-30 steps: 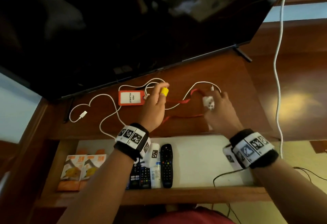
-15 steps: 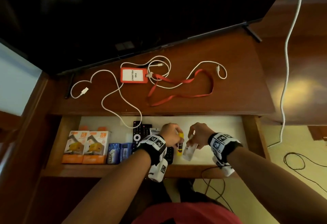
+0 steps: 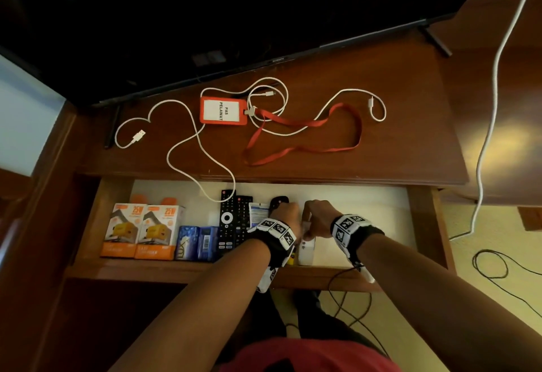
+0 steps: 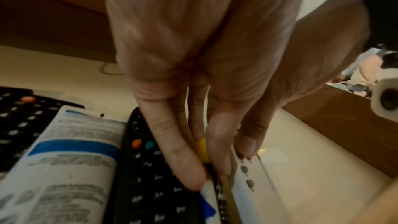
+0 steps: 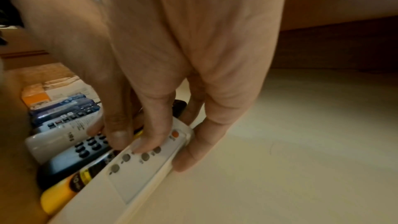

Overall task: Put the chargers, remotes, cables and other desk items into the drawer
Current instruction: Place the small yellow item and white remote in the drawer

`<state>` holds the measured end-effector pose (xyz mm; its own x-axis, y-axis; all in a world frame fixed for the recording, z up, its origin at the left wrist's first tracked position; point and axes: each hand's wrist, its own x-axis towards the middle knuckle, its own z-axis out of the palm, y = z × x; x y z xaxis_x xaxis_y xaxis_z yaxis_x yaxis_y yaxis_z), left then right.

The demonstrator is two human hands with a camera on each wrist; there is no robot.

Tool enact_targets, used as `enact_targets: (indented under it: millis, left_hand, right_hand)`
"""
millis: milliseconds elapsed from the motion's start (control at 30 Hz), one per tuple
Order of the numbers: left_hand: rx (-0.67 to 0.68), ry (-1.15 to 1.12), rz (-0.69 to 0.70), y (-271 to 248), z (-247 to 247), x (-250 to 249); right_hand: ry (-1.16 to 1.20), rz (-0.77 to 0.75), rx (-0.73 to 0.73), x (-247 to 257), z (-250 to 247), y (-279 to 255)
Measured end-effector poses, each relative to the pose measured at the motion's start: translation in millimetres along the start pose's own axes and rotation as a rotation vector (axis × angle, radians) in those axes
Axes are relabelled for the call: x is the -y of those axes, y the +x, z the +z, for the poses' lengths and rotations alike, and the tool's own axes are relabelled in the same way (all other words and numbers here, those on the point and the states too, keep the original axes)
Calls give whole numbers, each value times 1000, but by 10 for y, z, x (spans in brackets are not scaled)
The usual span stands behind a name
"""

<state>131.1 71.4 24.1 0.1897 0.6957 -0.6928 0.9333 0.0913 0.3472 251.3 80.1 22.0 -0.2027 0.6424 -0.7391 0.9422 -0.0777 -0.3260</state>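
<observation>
Both hands are down inside the open drawer [image 3: 378,213]. My left hand [image 3: 289,217] pinches a yellow-capped glue stick [image 4: 202,150] between its fingers, laying it beside a black remote [image 4: 150,168]. My right hand [image 3: 316,219] grips a white remote [image 5: 140,176] by its edges, thumb and fingers curled round it, flat on the drawer floor next to the glue stick [image 5: 60,195]. On the desk above lie a white cable [image 3: 187,148] and an orange badge holder [image 3: 223,110] with a red lanyard [image 3: 322,148].
Two orange charger boxes [image 3: 140,230], blue boxes [image 3: 196,242], black remotes [image 3: 231,222] and a white tube [image 4: 64,151] fill the drawer's left half. A TV [image 3: 205,19] stands at the desk's back. Another white cable [image 3: 487,137] hangs at the right.
Both hands came off the desk carrying the glue stick and the white remote, then went down into the drawer. They now set the items beside the black remote.
</observation>
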Motion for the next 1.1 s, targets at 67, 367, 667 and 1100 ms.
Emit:
enact_targets:
  millis: [67,367,667,1100]
  left_hand:
    - [-21,11,10,0,-5,4]
    - [-78,20,21,-47,-102,53]
    - [-527,-272,75,-408,-1027,247]
    - [-684,388,-30,90,-2146,564]
  right_hand:
    - [6,9,-16,0,30,14]
    - [-41,12,-12,27,103,70]
    - [198,-247,-240,141,-648,-445]
    - [-182,-175,-601,1052,-2462,577]
